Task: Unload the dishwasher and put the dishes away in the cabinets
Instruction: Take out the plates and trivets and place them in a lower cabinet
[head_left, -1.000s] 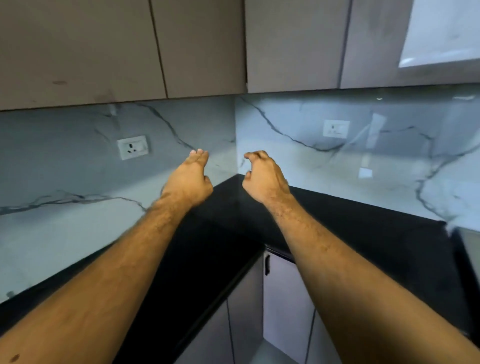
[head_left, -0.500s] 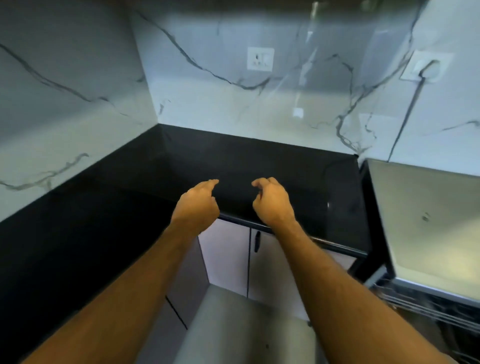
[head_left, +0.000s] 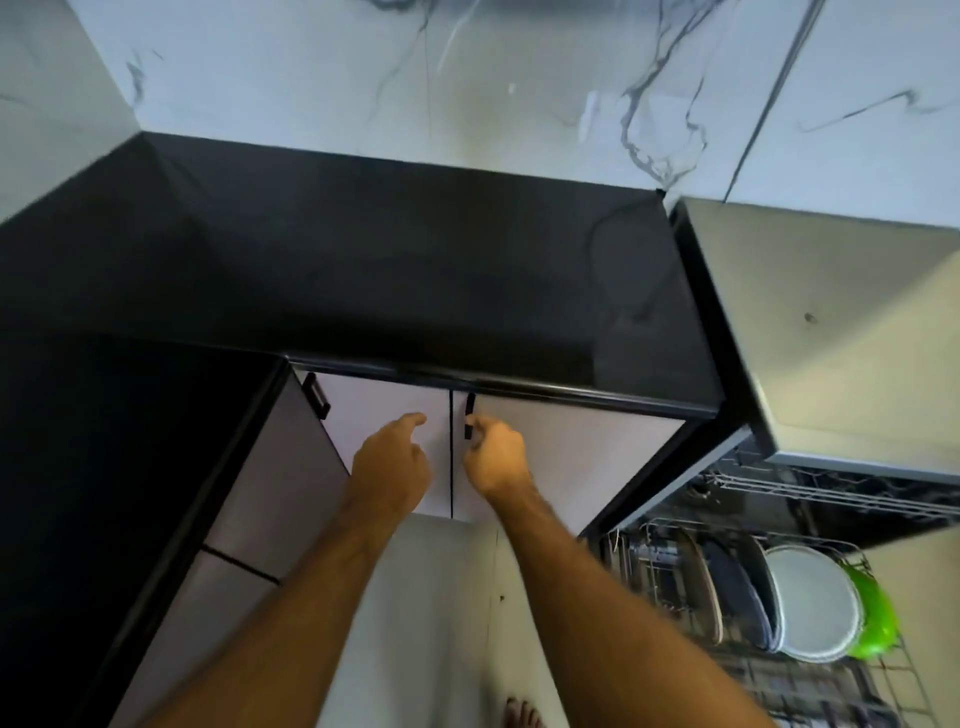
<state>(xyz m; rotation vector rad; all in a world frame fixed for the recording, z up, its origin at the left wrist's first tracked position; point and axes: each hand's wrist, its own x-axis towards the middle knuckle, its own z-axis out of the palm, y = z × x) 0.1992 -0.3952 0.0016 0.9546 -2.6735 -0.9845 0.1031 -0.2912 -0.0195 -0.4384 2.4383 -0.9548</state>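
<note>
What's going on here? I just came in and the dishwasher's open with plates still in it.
A person stands at the lower cabinets under the black countertop. Their right hand is at the black handle of the right cabinet door, fingers curled at it; the left hand hovers by the left door, holding nothing. Both doors look shut. The plates and a green dish still stand in the dishwasher rack.

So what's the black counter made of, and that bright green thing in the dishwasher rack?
The black counter looks like polished stone, maybe granite: it is dark, smooth and shows soft reflections, though a glossy man-made slab could look the same. The bright green thing looks like plastic: the colour is very vivid and the surface shines evenly. It stands on edge behind a white plate, so only part of it shows.
</note>
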